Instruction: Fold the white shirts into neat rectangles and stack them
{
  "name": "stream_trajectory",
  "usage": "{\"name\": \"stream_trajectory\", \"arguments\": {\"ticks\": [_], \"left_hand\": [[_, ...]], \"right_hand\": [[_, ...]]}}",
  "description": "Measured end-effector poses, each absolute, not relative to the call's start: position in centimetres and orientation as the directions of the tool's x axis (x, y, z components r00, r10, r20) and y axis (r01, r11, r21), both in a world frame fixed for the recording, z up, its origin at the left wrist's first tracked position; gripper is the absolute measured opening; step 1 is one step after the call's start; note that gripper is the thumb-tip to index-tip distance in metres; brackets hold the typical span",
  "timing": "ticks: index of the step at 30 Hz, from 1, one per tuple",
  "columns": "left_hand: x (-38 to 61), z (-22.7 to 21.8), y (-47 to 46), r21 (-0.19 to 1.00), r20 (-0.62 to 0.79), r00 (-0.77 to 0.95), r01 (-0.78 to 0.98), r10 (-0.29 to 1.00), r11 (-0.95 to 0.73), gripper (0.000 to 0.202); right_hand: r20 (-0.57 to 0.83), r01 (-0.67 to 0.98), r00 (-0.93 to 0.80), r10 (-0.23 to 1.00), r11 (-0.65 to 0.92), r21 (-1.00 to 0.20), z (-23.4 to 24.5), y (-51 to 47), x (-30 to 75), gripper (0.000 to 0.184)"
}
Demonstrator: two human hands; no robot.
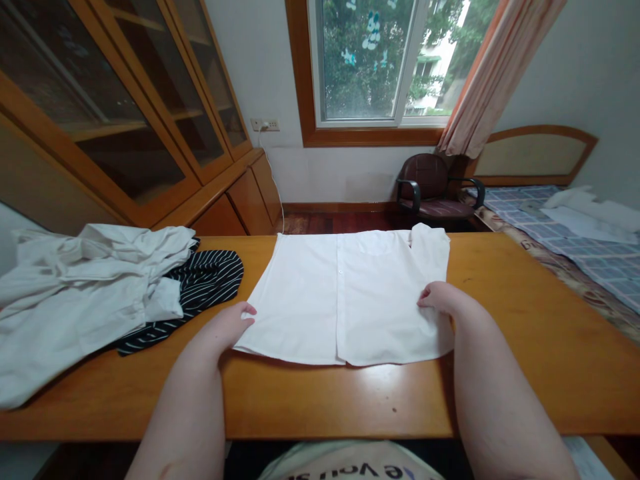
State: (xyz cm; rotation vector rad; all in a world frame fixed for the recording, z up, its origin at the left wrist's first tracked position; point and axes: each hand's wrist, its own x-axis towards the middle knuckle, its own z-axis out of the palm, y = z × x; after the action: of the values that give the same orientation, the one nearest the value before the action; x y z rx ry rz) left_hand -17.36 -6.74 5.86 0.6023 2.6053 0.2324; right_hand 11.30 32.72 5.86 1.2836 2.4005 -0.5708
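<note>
A white button-up shirt [305, 300] lies spread on the wooden table, its button placket running down the middle and its hem towards me. The far part of the shirt reaches the table's back edge, and a bunched piece of cloth stands up at its far right corner. My left hand [240, 321] pinches the shirt's left side edge near the hem. On the other side, my right hand [437, 297] has thumb and fingers closed on the cloth near the right edge.
A heap of white clothes [90, 287] with a black striped garment [213, 280] covers the table's [310, 407] left end. Beyond stand a glass-fronted cabinet [195, 167], a brown armchair [435, 187] under the window, and a bed [560, 227] at the right.
</note>
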Motion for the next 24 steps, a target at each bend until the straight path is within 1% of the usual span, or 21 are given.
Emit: {"name": "stream_trajectory", "arguments": {"ticks": [7,10,13,16,21,24], "left_hand": [[-16.1,5.2,-7.7,0.232,-0.436,-0.777,0.389,0.453,0.891,0.016],[-15.4,5.1,-8.1,0.222,-0.439,-0.780,0.386,0.445,0.896,0.013],[-15.0,5.2,-8.5,0.220,-0.440,-0.779,0.390,0.448,0.894,0.012],[-14.6,5.3,-8.6,0.217,-0.441,-0.776,0.396,0.451,0.892,0.012],[-13.6,5.0,-9.2,0.210,-0.463,-0.759,0.408,0.458,0.888,0.011],[-13.0,4.5,-10.0,0.225,-0.469,-0.748,0.414,0.470,0.882,0.012]], "right_hand": [[-0.538,0.815,-0.545,0.643,0.558,-0.159,6.0,32.4,12.7,0.010],[-0.548,0.822,-0.530,0.647,0.552,-0.142,6.0,32.0,13.4,0.012],[-0.517,0.843,-0.517,0.682,0.512,-0.167,5.4,31.3,14.7,0.016],[-0.489,0.853,-0.513,0.705,0.484,-0.198,5.0,30.5,16.2,0.013],[-0.480,0.869,-0.494,0.725,0.424,-0.254,5.2,28.7,18.4,0.008],[-0.463,0.865,-0.503,0.730,0.420,-0.276,4.9,27.8,19.5,0.008]]}}
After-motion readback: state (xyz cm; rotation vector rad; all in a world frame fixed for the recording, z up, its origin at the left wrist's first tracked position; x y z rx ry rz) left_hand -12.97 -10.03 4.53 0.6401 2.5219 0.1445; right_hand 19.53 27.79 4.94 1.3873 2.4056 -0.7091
